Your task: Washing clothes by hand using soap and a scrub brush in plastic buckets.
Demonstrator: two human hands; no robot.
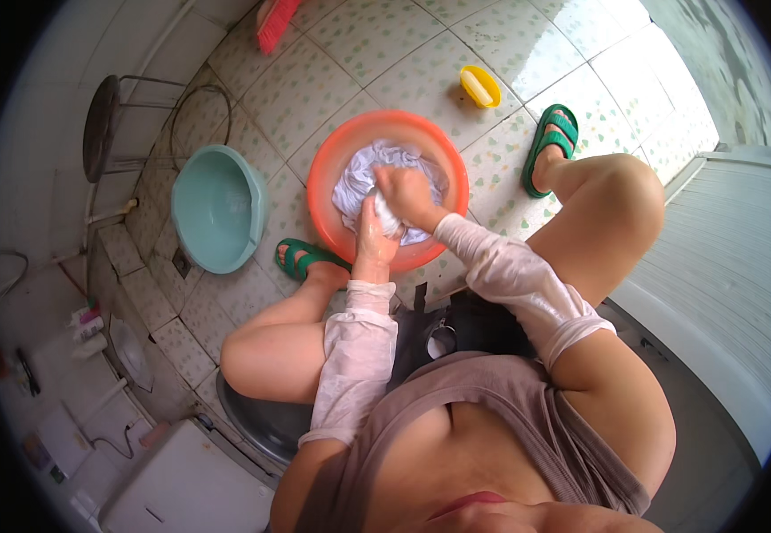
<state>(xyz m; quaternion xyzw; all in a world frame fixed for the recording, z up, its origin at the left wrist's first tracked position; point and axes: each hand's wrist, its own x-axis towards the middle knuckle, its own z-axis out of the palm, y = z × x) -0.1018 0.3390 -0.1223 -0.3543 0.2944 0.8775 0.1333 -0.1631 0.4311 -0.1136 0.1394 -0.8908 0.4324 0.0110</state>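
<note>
A round orange plastic basin (455, 193) stands on the tiled floor between my feet. Wet white cloth (365, 166) lies bunched inside it. My left hand (376, 233) grips a gathered part of the cloth from below, near the basin's front side. Over the same bunch, my right hand (405, 193) is closed on the cloth, its fingers curled. Both hands are just above the rest of the cloth. Pale sleeve covers (358, 340) wrap both my forearms. How much water the basin holds is hidden by the cloth.
Left of the orange basin sits a light-blue plastic basin (208, 213). A yellow soap dish (480, 86) with a pale bar of soap rests beyond it to the right. A round-topped stool (102, 130) is by the left wall. A pink broom head (275, 26) shows at the top.
</note>
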